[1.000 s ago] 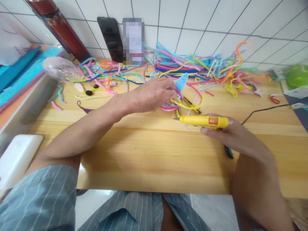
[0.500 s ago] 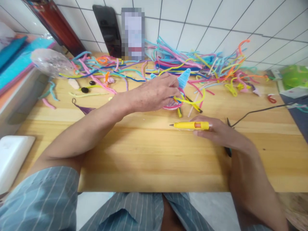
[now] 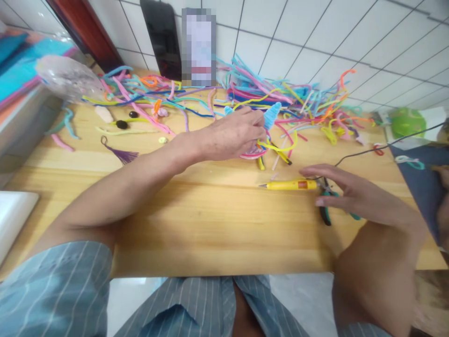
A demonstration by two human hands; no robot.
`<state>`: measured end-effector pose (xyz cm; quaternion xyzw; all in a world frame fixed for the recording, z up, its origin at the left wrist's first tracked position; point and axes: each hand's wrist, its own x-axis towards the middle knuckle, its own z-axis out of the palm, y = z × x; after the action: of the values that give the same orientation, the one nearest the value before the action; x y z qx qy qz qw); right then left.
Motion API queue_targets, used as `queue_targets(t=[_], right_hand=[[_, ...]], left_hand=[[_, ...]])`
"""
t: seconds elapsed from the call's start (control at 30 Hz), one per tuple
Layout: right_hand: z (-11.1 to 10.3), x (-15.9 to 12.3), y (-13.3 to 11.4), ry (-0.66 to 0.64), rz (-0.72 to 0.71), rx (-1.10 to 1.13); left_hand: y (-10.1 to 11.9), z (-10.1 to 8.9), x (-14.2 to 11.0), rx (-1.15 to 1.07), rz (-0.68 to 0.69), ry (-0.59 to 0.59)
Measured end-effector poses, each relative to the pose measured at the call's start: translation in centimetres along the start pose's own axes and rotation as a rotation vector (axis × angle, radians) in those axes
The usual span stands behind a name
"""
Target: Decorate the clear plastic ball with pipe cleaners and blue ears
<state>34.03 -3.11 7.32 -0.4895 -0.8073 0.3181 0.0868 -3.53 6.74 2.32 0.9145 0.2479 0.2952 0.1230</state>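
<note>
My left hand [image 3: 238, 133] is closed around a pipe-cleaner craft piece, mostly hidden by the fingers. Out from under them show a pointed blue cone [image 3: 272, 115], a pink lower rim [image 3: 255, 155] and a yellow pipe cleaner [image 3: 289, 146]. A yellow glue gun [image 3: 289, 185] lies on the wooden table, its metal tip toward the left. Just right of it my right hand [image 3: 345, 189] is open, thumb and fingers apart with nothing between them. Pliers with black and teal handles [image 3: 326, 210] lie beneath and beside that hand.
Many coloured pipe cleaners [image 3: 259, 96] are heaped along the tiled wall. Two phones lean there, one black [image 3: 162, 40]. A purple tassel [image 3: 122, 153] and black pompoms [image 3: 122, 124] lie left of my forearm. A dark cord [image 3: 386, 146] crosses the right side.
My right hand has let go of the glue gun, set it down on the table and moved right, its fingers opening. My left hand stays on the craft piece.
</note>
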Motion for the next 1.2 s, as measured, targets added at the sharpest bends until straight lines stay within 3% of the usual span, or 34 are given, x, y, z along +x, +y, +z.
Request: queue_targets(t=[0.1, 0.23, 0.43, 0.6, 0.8, 0.97, 1.2], right_hand=[[0.2, 1.0, -2.0, 0.125, 0.014, 0.000], [2.2, 4.9, -4.7, 0.316, 0.026, -0.092], [4.2, 9.1, -4.8, 0.391, -0.041, -0.359], [4.2, 9.0, -4.1, 0.414, -0.082, -0.419], [3.8, 8.4, -4.1, 0.413, -0.058, -0.427], [3.5, 8.4, -3.8, 0.448, -0.112, -0.476], [3.4, 7.9, -4.1, 0.516, -0.183, -0.469]], left_hand=[[0.0, 0.1, 0.1, -0.013, 0.004, -0.002], [0.1, 0.1, 0.1, 0.025, 0.019, -0.013], [0.1, 0.3, 0.1, 0.036, 0.041, 0.023], [0.2, 0.3, 0.2, 0.119, 0.044, -0.043], [0.2, 0.3, 0.0, 0.072, 0.053, 0.009], [1.4, -0.8, -0.1, 0.214, 0.068, -0.110], [1.7, -1.0, 0.0, 0.213, 0.052, -0.083]])
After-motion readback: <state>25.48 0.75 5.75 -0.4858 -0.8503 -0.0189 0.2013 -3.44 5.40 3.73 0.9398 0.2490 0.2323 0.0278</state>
